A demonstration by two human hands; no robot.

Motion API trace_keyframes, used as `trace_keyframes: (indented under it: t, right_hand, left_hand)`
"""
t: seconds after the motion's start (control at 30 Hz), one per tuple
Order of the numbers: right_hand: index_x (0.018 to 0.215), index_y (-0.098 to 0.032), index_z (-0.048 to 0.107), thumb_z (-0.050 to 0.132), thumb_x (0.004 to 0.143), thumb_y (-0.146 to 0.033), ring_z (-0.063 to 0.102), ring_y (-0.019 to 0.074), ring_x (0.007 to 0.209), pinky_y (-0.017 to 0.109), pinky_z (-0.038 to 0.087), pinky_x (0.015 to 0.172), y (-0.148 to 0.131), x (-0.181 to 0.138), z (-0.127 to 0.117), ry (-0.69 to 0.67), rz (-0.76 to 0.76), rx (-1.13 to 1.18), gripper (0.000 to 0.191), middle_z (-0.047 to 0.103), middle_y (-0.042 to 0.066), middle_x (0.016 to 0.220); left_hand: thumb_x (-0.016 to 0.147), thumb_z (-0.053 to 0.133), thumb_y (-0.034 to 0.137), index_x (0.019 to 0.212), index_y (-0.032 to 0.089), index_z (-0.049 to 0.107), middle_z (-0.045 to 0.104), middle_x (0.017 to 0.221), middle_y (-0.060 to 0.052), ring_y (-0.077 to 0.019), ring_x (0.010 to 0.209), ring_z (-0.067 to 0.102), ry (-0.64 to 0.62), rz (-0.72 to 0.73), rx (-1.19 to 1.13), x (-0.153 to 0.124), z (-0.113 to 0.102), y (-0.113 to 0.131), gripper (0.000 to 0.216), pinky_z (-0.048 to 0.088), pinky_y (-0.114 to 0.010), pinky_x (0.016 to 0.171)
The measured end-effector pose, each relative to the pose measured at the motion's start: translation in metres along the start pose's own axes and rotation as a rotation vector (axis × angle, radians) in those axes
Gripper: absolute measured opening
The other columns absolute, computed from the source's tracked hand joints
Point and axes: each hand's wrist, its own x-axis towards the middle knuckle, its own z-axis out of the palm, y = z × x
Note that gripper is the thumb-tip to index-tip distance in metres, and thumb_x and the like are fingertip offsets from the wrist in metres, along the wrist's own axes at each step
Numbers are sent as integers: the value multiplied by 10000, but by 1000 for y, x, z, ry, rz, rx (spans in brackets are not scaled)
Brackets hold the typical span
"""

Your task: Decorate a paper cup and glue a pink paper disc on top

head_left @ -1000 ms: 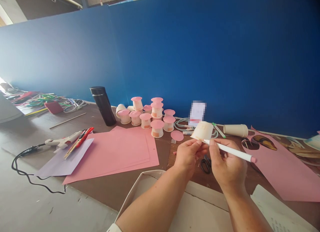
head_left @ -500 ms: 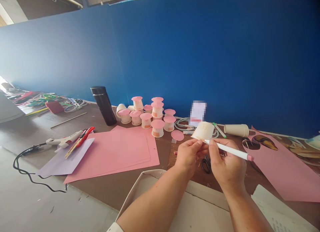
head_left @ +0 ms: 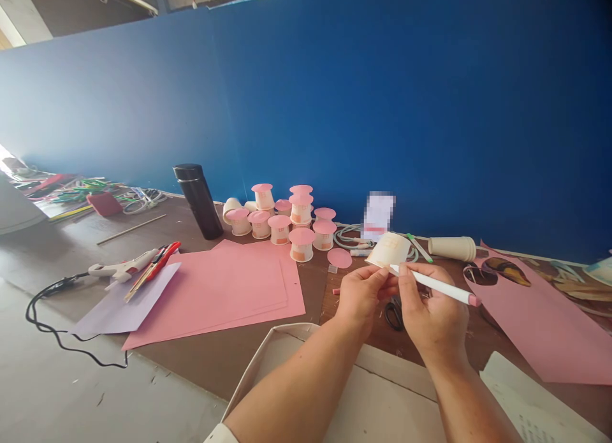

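Observation:
My left hand (head_left: 359,294) grips a white paper cup (head_left: 389,249) near its rim; the cup is upside down and slightly tilted. Faint marks show on the cup's side. Between the fingers of my right hand (head_left: 433,309) is a white marker (head_left: 444,286) with a pink end, its tip close to the cup's rim. Whether the tip touches the cup I cannot tell. Beyond my left hand a pink paper disc (head_left: 339,259) lies on the table. Several upturned paper cups with pink disc tops (head_left: 301,239) stand grouped further left, some stacked.
Pink paper sheets (head_left: 229,283) lie at left, with a red utility knife (head_left: 160,264) and a glue gun (head_left: 127,264) beside them. A black flask (head_left: 198,204) stands behind. Scissors (head_left: 394,314) lie under my hands, an open box (head_left: 382,398) below. Stacked cups (head_left: 452,248) lie at right.
My right hand and the marker have shifted very slightly to the left. The marks on the cup's side look a little more visible. My left hand keeps its hold.

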Motion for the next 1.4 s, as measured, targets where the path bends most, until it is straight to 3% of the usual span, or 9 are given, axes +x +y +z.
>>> trace_keyframes:
  t: [0.33, 0.53, 0.73, 1.4]
  right_hand:
    - [892, -170, 694, 608, 943, -356, 711, 204, 756, 292, 549, 688, -1, 1, 1, -26, -51, 15, 212, 745, 82, 825]
    - [899, -161, 704, 621, 926, -410, 710, 215, 749, 315, 551, 702, -3, 0, -3, 98, 95, 44, 264, 745, 91, 819]
    - [876, -169, 718, 623, 898, -483, 688, 223, 676, 334, 539, 669, -1, 0, -3, 56, 177, 18, 329, 738, 86, 757]
    - [853, -193, 688, 572, 914, -469, 678, 234, 726, 333, 510, 666, -1, 1, -1, -5, 77, -39, 306, 733, 96, 806]
  left_hand:
    - [551, 944, 442, 789, 98, 782, 708, 740, -75, -155, 708, 655, 9, -13, 36, -3, 4, 3, 449, 533, -301, 773]
    - [664, 908, 334, 795, 86, 744, 703, 791, -82, -139, 755, 659, 37, -51, -10, -1, 0, 3, 325, 519, -254, 751]
    - [813, 788, 173, 823, 88, 699, 693, 806, -70, -109, 750, 671, 87, -140, -176, -3, 1, 8, 124, 511, -212, 726]
    - [738, 862, 247, 797, 87, 705, 696, 801, -77, -117, 745, 657, 49, -113, -140, -3, 2, 7, 231, 494, -213, 708]
